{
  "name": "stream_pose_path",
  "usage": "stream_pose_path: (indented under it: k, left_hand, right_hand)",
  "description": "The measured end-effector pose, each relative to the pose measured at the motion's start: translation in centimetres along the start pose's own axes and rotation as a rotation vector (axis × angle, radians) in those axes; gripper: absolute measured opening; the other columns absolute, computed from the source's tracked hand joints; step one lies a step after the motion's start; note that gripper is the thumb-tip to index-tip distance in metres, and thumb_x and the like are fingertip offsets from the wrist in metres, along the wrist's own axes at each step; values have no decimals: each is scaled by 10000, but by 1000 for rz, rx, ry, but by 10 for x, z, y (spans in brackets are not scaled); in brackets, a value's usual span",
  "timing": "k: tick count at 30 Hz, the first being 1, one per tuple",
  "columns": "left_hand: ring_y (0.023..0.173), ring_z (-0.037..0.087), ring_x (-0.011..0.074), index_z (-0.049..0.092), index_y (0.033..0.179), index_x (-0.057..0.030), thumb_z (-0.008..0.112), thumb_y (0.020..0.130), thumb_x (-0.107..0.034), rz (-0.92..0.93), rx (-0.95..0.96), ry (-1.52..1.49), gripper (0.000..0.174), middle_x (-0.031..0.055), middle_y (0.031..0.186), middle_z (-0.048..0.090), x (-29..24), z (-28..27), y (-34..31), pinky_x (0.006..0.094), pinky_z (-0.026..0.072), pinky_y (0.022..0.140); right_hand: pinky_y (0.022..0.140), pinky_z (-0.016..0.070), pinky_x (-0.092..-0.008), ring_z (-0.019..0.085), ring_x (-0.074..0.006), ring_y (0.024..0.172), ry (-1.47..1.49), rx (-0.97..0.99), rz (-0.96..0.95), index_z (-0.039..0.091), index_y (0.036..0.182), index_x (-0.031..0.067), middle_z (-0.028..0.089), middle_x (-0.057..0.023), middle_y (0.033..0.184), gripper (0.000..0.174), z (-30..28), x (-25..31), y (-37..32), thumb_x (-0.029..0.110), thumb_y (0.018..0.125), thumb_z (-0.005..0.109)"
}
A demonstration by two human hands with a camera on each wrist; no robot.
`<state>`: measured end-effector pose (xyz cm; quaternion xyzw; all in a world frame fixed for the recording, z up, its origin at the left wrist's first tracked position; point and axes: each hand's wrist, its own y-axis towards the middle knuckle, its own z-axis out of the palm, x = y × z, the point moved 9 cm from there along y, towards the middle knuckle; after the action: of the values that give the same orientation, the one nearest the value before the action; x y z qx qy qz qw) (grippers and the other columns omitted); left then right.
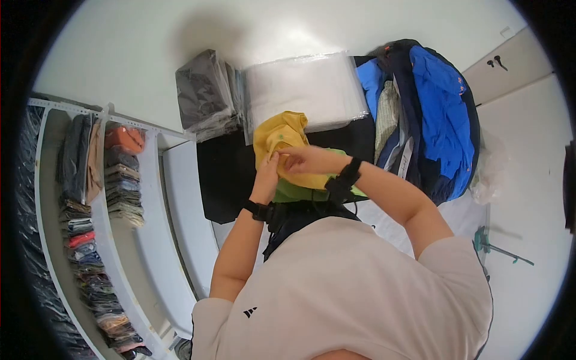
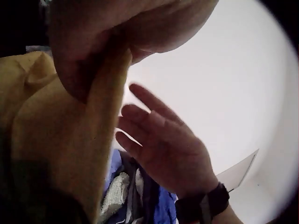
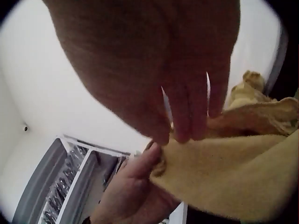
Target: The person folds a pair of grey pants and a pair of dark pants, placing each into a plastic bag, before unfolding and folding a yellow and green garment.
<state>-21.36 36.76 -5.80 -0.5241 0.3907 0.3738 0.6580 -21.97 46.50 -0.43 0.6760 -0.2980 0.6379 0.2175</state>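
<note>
A yellow cloth garment [image 1: 279,133] hangs raised above green fabric [image 1: 292,192] at the black table. My left hand [image 1: 266,182] pinches its edge between thumb and fingers; the left wrist view shows this hand [image 2: 126,28] on the yellow cloth [image 2: 56,135]. Extended fingers mark my right hand [image 1: 317,161], just beside the pinched edge. In the right wrist view, the right hand [image 3: 154,60] reaches down to the yellow cloth [image 3: 229,172], and the left hand [image 3: 138,189] holds its corner. Whether the right fingertips touch the cloth cannot be told.
Clear plastic bags [image 1: 306,90] lie behind the garment, beside packed dark clothes [image 1: 207,93]. Blue and dark clothes [image 1: 444,114] are heaped at the right of the black table [image 1: 225,174]. Shelves [image 1: 129,264] with folded, bagged clothes stand on the left.
</note>
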Motion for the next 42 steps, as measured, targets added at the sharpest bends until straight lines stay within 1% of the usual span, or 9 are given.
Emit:
stream_pose_path:
  k: [5,9,12,19,22,26,30,35,42]
  left_hand:
    - [931,544,135,485,1150,1,415,948,-216,66,-48,-174,304,63,1054,559,-28,1,-5,249,441,795]
    - [972,531,134,481,1169,23,431,940,-184,53,20,-195,313,72,1085,552,-51,14,-15,248,430,823]
    - [953,532,122,481,1164,39,444,936,-185,60,67,-210,322,70,1076,554,-74,32,-25,240,427,817]
    - [935,539,121,477,1160,22,441,934,-171,87,143,-57,299,66,1051,560,-123,45,-49,239,427,820]
    - [882,537,97,516,1091,8,473,920,-175,182,197,38,254,47,987,575,-170,46,-66,221,424,786]
    - [773,525,81,545,937,-16,599,824,-121,341,184,528,163,6,841,581,-219,24,-72,221,423,692]
    - [739,562,129,556,931,-7,600,719,-24,532,98,881,217,70,795,596,-256,15,-78,250,435,675]
    - [693,550,278,596,837,-18,579,687,-9,964,-340,1087,150,130,769,571,-300,-12,-92,328,440,623]
    - [627,498,211,574,861,-18,545,759,-47,1211,-466,976,110,109,681,492,-305,-59,-85,303,413,599]
  right_hand:
    - [839,455,-303,573,-225,969,-248,-364,333,381,1291,8,561,-188,1112,679,-88,-33,-41,233,731,694]
    - [962,371,-375,436,-311,1166,-422,-283,56,335,1316,-17,426,-243,1259,840,-53,-30,-39,285,654,756]
    - [966,368,-372,445,-335,1156,-429,-207,207,323,1317,-29,440,-250,1243,856,-31,-32,-31,322,660,745]
    - [705,476,-399,613,-309,787,-574,-282,213,618,879,13,620,-176,802,256,-55,-49,-21,230,743,617]
    - [670,475,-374,615,-297,739,-444,-560,249,618,825,-8,612,-179,739,192,-100,-7,-43,166,747,600]
    - [652,463,-265,598,-157,710,-324,-960,47,620,822,-6,627,-108,739,105,-195,35,-84,59,770,556]
    - [695,446,-222,569,-109,753,-154,-1043,-177,637,879,-4,633,-41,817,160,-211,148,-118,16,797,500]
    - [761,434,-241,571,-140,835,-71,-1138,-410,632,908,1,639,-69,884,214,-216,251,-160,64,830,443]
    - [745,428,-246,551,-129,809,-187,-1161,-438,608,958,18,616,-56,917,242,-230,305,-203,136,856,423]
